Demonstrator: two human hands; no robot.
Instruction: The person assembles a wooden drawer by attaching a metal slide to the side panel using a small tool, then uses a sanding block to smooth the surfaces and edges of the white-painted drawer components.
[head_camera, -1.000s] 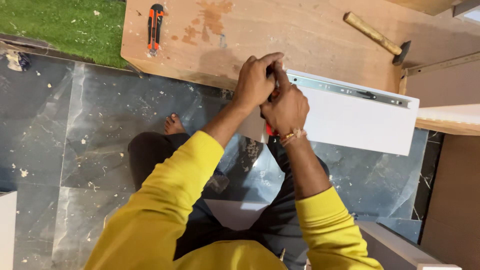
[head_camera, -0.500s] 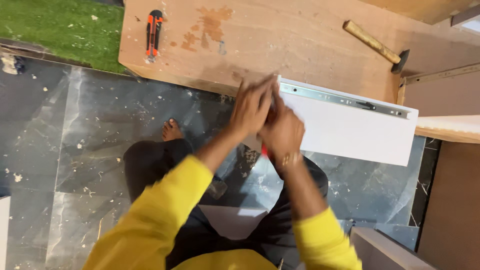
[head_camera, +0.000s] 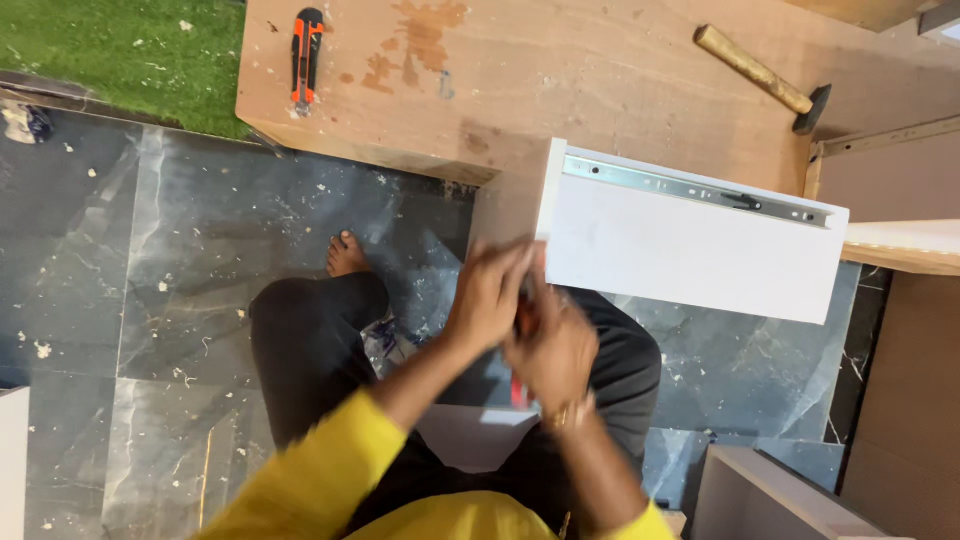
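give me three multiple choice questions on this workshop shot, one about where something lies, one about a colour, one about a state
1. Where does the hammer lie?
A. on the wooden board, upper right
B. on the grass
C. in the person's lap

2. What colour is the utility knife?
A. blue and white
B. orange and black
C. all green

3. How are the left hand and right hand placed?
A. far apart on the floor
B. one on the hammer
C. close together, gripping a red-handled tool

Answers: 1 A, the hammer rests on the board's far right. 2 B, its body is orange with black. 3 C, both hands meet by the white panel, motion-blurred.
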